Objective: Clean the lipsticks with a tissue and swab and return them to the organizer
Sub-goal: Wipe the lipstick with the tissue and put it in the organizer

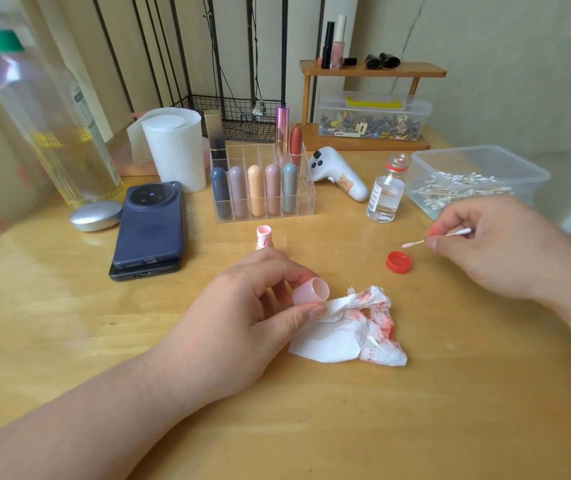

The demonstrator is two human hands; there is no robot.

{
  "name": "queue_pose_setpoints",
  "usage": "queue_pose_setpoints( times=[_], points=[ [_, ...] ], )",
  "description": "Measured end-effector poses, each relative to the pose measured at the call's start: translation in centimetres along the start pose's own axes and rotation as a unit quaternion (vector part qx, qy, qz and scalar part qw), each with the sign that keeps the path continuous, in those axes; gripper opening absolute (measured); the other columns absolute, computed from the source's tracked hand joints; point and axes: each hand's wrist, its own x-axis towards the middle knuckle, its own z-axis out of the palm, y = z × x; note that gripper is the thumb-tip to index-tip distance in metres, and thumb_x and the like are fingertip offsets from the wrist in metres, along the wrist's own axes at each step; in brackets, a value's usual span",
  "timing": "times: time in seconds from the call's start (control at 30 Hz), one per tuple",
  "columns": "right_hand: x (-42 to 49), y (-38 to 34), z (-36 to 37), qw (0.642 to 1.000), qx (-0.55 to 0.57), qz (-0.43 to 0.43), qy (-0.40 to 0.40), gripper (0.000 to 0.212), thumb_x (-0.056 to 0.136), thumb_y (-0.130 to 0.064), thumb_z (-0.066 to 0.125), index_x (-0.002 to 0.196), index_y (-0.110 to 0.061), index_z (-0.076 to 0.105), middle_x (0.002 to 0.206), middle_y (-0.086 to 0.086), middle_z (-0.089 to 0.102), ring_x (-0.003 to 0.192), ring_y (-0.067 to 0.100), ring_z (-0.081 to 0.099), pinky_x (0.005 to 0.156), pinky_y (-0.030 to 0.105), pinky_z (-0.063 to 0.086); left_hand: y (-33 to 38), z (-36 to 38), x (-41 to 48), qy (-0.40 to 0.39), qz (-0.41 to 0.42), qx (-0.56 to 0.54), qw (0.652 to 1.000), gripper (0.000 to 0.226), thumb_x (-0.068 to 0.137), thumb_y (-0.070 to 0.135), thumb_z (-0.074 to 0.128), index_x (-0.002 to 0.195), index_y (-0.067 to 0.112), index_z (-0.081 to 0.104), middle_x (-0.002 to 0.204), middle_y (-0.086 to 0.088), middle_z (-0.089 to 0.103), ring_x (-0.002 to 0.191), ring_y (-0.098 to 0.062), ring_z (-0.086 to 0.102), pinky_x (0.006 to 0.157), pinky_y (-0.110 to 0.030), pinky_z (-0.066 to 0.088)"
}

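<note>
Pink lipstick cap [310, 291], 1 pc: pinched btw thumb & fingers of L hand [242, 317], just over stained tissue [349, 327]; R hand [495, 251] pinches 1 swab [436, 238]; likely light, stiff, slick plastic, so hold by outer wall, not rim.

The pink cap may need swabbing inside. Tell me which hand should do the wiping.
Right. The right hand pinches the cotton swab, its pinkish tip aimed toward the pink cap, whose open mouth faces that side. The left hand grips that cap, so it can only steady it.
</note>
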Motion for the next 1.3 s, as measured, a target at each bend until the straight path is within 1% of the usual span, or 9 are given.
queue_pose_setpoints(
  times=[0.07, 0.2, 0.27, 0.37, 0.47, 0.63, 0.8, 0.97, 1.3],
  points=[
    [-0.1, -0.1, -0.2, 1.000, 0.012, 0.000, 0.004, 0.012, 0.084, -0.026, 0.076, 0.074, -0.023, 0.070, 0.069, 0.010, 0.066, 0.056, 0.020, 0.050, 0.054, 0.027, 0.037, 0.0, 0.0, 0.0, -0.001, -0.001, -0.003, 1.000, 0.011, 0.086, 0.032, 0.076, 0.096, 0.035, 0.073, 0.096, 0.012, 0.065, 0.085, -0.014, 0.062, 0.072, -0.024, 0.050],
    [-1.6, -1.9, -0.6, 0.989, 0.134, -0.066, 0.015, 0.011, 0.086, -0.017, 0.074, 0.076, -0.017, 0.071, 0.045, -0.014, 0.057, 0.041, 0.002, 0.047, 0.044, 0.009, 0.031, 0.1, -0.1, 0.0, 0.002, -0.006, -0.010, 1.000, 0.013, 0.084, 0.028, 0.078, 0.095, 0.033, 0.073, 0.095, 0.011, 0.065, 0.083, -0.013, 0.061, 0.071, -0.018, 0.048],
    [-3.1, -3.6, -0.4, 0.971, 0.203, -0.122, -0.013, 0.010, 0.085, -0.012, 0.076, 0.076, -0.014, 0.071, 0.045, -0.006, 0.060, 0.037, 0.004, 0.046, 0.042, 0.008, 0.031, 0.1, -0.1, 0.0, 0.004, -0.009, -0.007, 1.000, 0.014, 0.083, 0.028, 0.080, 0.094, 0.033, 0.072, 0.095, 0.012, 0.066, 0.082, -0.012, 0.061, 0.070, -0.017, 0.048],
    [-4.5, -4.6, 0.4, 0.957, 0.206, -0.194, -0.060, 0.013, 0.079, -0.036, 0.077, 0.080, -0.024, 0.072, 0.064, 0.020, 0.065, 0.055, 0.038, 0.055, 0.048, 0.036, 0.046, 0.1, -0.1, -0.1, 0.006, -0.022, -0.003, 1.000, 0.014, 0.082, 0.030, 0.080, 0.092, 0.034, 0.071, 0.092, 0.012, 0.067, 0.077, -0.014, 0.060, 0.067, -0.017, 0.047],
    [-4.9, -4.5, 1.1, 0.956, 0.200, -0.199, -0.081, 0.018, 0.075, -0.044, 0.070, 0.082, -0.027, 0.070, 0.066, 0.015, 0.066, 0.063, 0.038, 0.061, 0.059, 0.049, 0.051, 0.3, -0.1, -0.2, 0.004, -0.032, 0.000, 0.999, 0.015, 0.082, 0.032, 0.080, 0.093, 0.035, 0.071, 0.090, 0.011, 0.068, 0.075, -0.016, 0.060, 0.066, -0.017, 0.048],
    [-5.2, -4.8, 2.1, 0.949, 0.208, -0.215, -0.097, 0.004, 0.079, -0.030, 0.068, 0.079, -0.026, 0.069, 0.063, 0.007, 0.067, 0.057, 0.025, 0.064, 0.058, 0.042, 0.051, 0.3, -0.2, -0.2, 0.001, -0.025, 0.005, 1.000, 0.017, 0.081, 0.028, 0.082, 0.094, 0.033, 0.072, 0.090, 0.012, 0.068, 0.077, -0.010, 0.060, 0.067, -0.016, 0.047],
    [-5.2, -5.0, 2.7, 0.950, 0.171, -0.250, -0.079, 0.015, 0.086, -0.018, 0.073, 0.074, -0.024, 0.069, 0.052, -0.001, 0.059, 0.050, 0.017, 0.058, 0.051, 0.028, 0.047, 0.4, -0.2, -0.1, -0.008, -0.008, 0.008, 1.000, 0.016, 0.082, 0.029, 0.081, 0.096, 0.030, 0.073, 0.091, 0.014, 0.067, 0.083, -0.006, 0.060, 0.070, -0.014, 0.046],
    [-5.2, -5.3, 2.7, 0.953, 0.103, -0.284, -0.034, 0.007, 0.082, -0.021, 0.067, 0.077, -0.026, 0.067, 0.053, -0.018, 0.049, 0.060, 0.011, 0.056, 0.051, 0.016, 0.041, 0.3, -0.2, -0.1, -0.008, -0.001, 0.016, 1.000, 0.016, 0.082, 0.028, 0.081, 0.096, 0.030, 0.073, 0.090, 0.014, 0.066, 0.082, -0.006, 0.060, 0.070, -0.017, 0.048],
    [-5.7, -5.3, 2.7, 0.947, 0.101, -0.294, -0.081, 0.009, 0.083, -0.025, 0.066, 0.076, -0.028, 0.066, 0.056, -0.007, 0.053, 0.059, 0.012, 0.051, 0.051, 0.013, 0.034, 0.1, -0.2, -0.1, 0.009, 0.016, 0.033, 0.999, 0.017, 0.080, 0.027, 0.084, 0.092, 0.032, 0.073, 0.089, 0.013, 0.067, 0.082, -0.010, 0.060, 0.073, -0.016, 0.046]
  ],
)
